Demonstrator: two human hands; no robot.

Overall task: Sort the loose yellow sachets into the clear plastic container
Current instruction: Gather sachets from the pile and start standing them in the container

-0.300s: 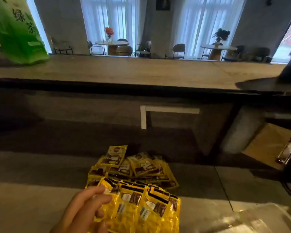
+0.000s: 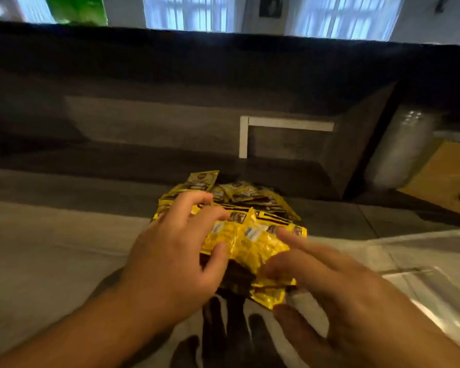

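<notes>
At the upper left corner, beyond the raised dark ledge, a glossy green bag (image 2: 76, 9) is showing only its lower part. Below it the grey, matte counter (image 2: 51, 235) is running across the view, smooth and lightly mottled like stone or concrete.

The left hand (image 2: 175, 251) is reaching in from the lower left with its fingers spread and curved over a bundle of yellow sachets (image 2: 250, 243), the thumb pressing against the bundle's near edge and the fingertips lying across its top; it is gripping the bundle loosely, half closed. The sachets are flat, rectangular foil packets, crinkled and shiny, with dark brown bands and small printed labels. More of them are lying in a loose fanned heap (image 2: 239, 193) just behind the hands, toward the far edge of the counter, 1 packet sticking up at the heap's back.

The right hand (image 2: 327, 285) is coming in from the lower right, blurred, with its fingers partly opened and touching the right side and underside of the same bundle; how firmly it is holding cannot be told.

At the right edge of the counter the clear plastic container (image 2: 422, 261) is sitting, its transparent walls catching glare, near the right hand.
</notes>
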